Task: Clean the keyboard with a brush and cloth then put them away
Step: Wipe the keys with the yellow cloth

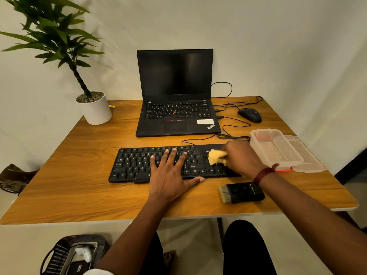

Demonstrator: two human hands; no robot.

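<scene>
Fingers [168,158] of the left hand [170,176] are lying straight and spread on the keyboard [135,163]. Right of them, the right hand [241,157] is gripping a yellow cloth [215,156] against the keys, with the brush [241,192] lying nearer the person than those fingers.

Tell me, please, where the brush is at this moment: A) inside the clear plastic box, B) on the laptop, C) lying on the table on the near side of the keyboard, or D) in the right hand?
C: the brush lies on the table on the near side of the keyboard, with no hand on it, while the right hand holds the cloth.
</scene>
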